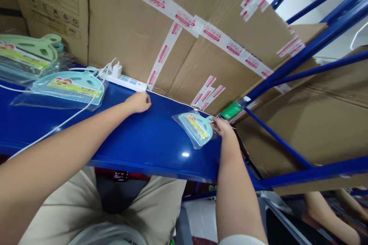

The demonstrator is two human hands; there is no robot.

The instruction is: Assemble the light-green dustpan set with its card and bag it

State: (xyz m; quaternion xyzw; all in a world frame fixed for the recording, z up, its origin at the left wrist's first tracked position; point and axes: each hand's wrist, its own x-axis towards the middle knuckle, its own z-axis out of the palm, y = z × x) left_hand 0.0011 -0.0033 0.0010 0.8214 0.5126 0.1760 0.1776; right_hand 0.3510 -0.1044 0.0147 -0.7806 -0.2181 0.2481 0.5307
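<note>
A small light-blue dustpan-and-brush set (pixel 198 127) in a clear bag lies on the blue shelf (pixel 155 134). At its handle end is my right hand (pixel 222 126), with thumb and fingers closed on the handle loop and bag edge. My left hand (pixel 139 102) rests with curled fingers on the shelf, just in front of the white power strip (pixel 129 81); nothing shows in it. To the left sit another bagged light-blue dustpan set (pixel 71 86) and a green dustpan set (pixel 34 51), also bagged.
Taped cardboard (pixel 138 26) walls off the back. A green-labelled bottle (pixel 233 109) lies at the right corner beside blue metal rails (pixel 278 134). A white cable (pixel 61 124) crosses the shelf's left part. A phone (pixel 120 176) is below the shelf edge. Another person's arm (pixel 327 214) shows at lower right.
</note>
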